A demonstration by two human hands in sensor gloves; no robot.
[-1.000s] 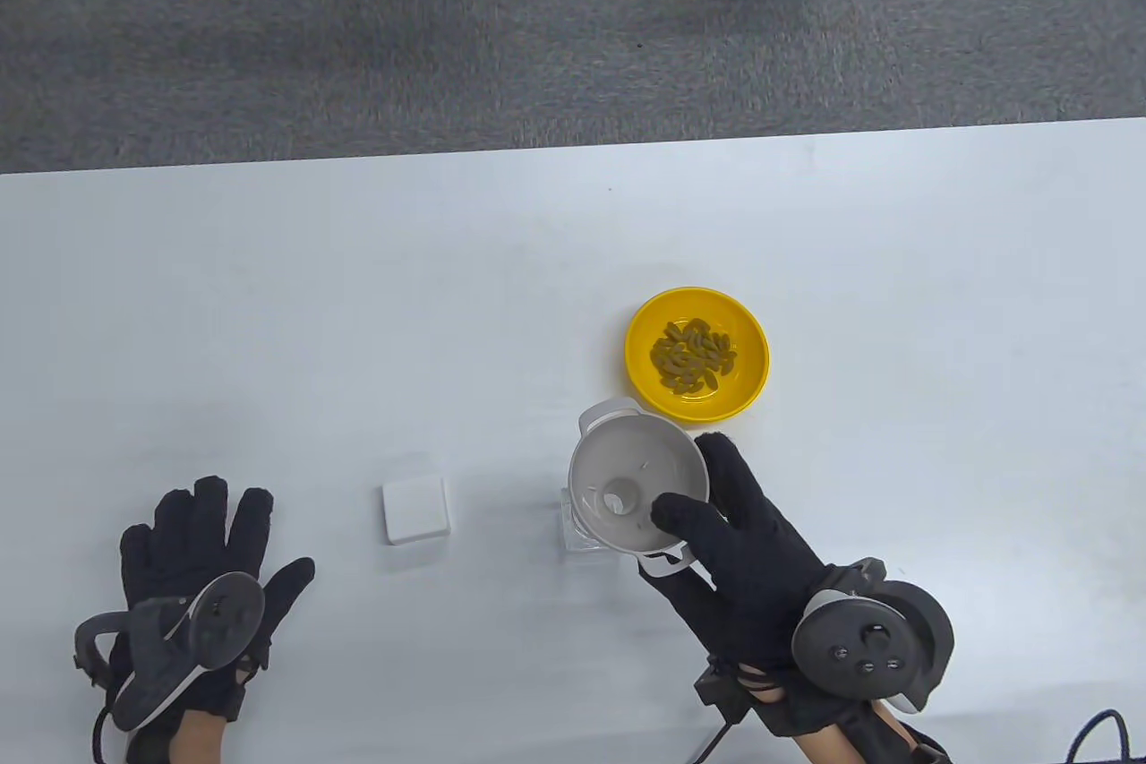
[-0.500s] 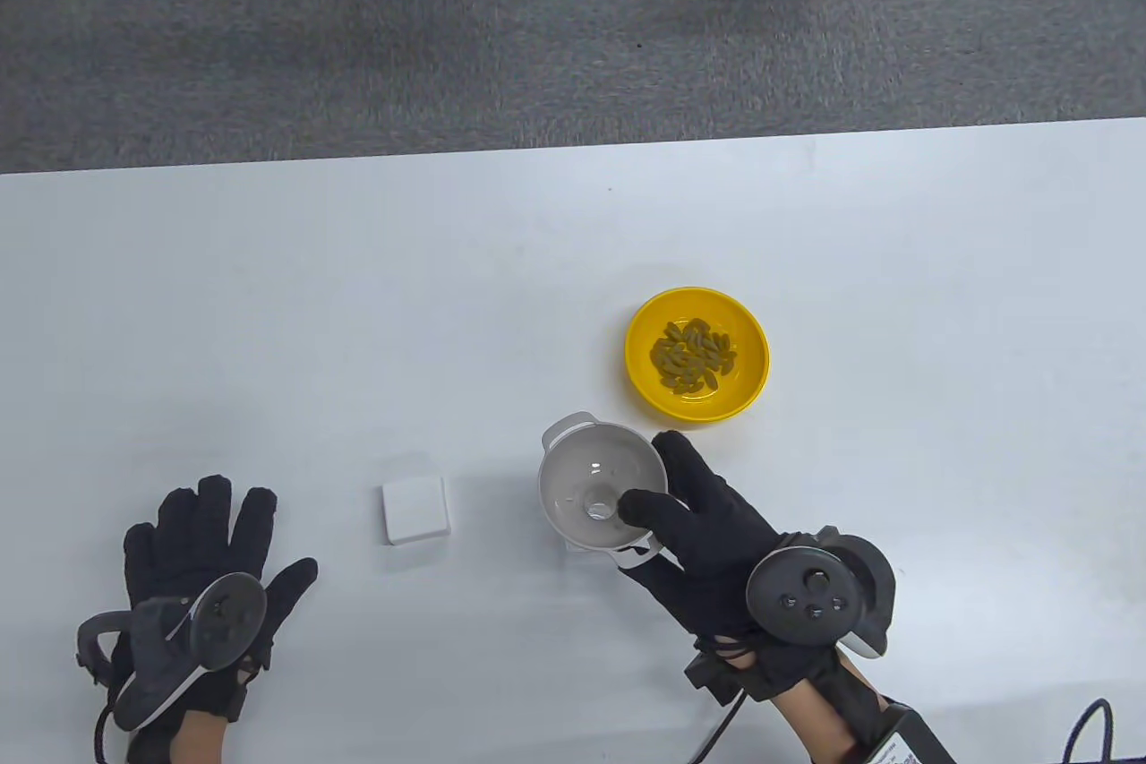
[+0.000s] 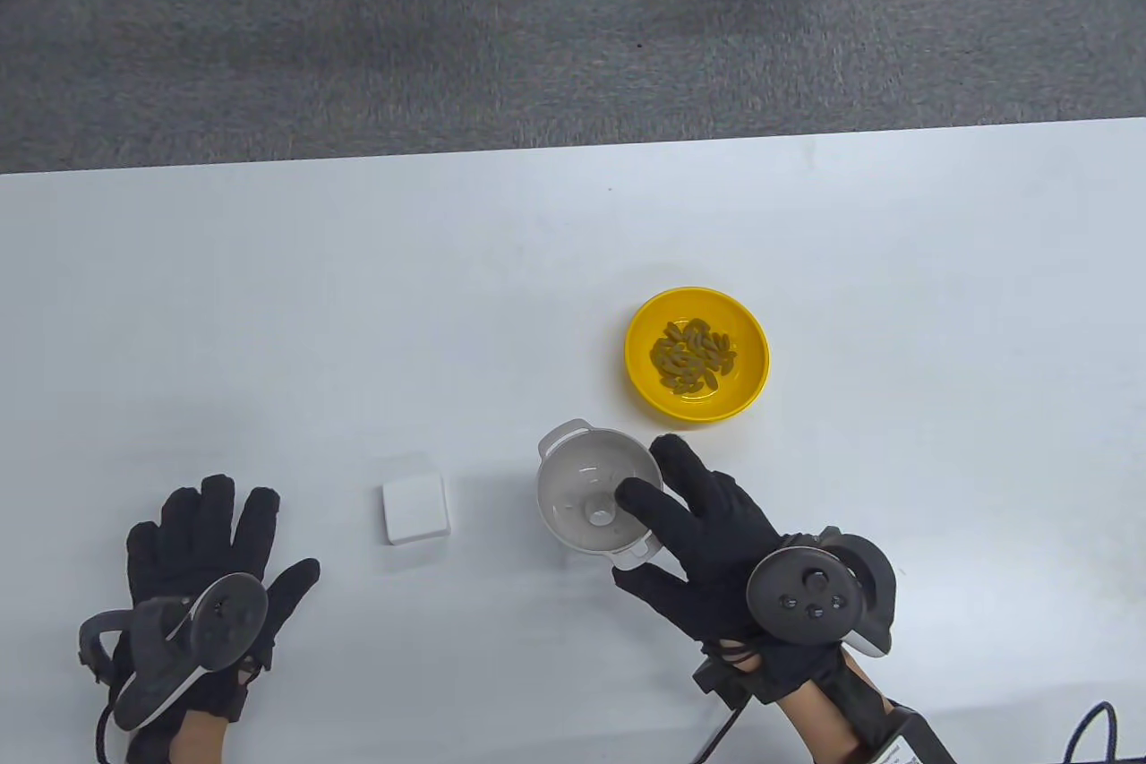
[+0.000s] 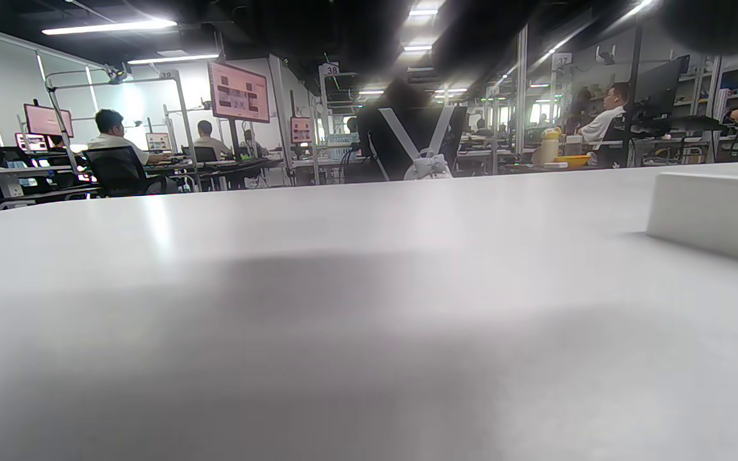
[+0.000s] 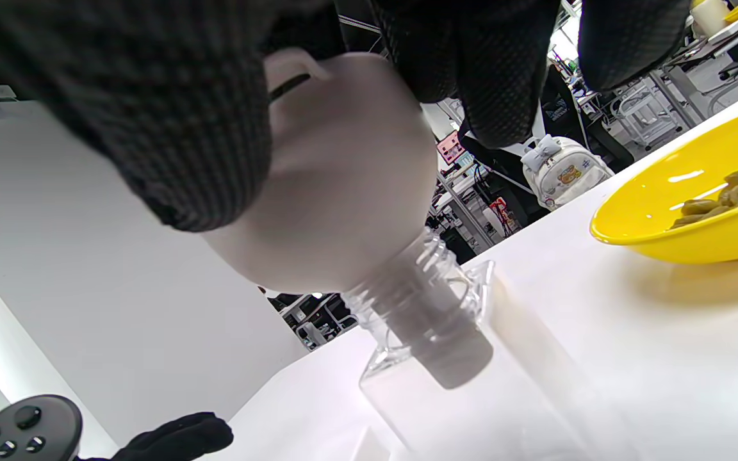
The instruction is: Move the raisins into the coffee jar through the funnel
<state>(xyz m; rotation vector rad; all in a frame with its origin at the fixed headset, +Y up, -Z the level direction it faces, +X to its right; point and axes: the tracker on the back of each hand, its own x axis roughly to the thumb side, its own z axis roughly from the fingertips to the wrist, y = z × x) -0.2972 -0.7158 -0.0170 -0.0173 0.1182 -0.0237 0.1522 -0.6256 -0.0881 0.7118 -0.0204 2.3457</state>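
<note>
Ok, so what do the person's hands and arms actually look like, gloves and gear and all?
Both hands wear black knit gloves. The left hand carries a dark grey tracker with a ring-shaped loop. The right hand has a matching tracker showing a round face with small buttons. Bare skin shows at both wrists, a black cable trails from the right wrist, and a white label sits on the right forearm strap.

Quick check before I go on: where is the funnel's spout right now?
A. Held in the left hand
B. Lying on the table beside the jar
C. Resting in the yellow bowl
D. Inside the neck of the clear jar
D: the right wrist view shows the funnel spout down inside the threaded neck of the clear jar, with the right hand gripping the funnel's rim.
</note>
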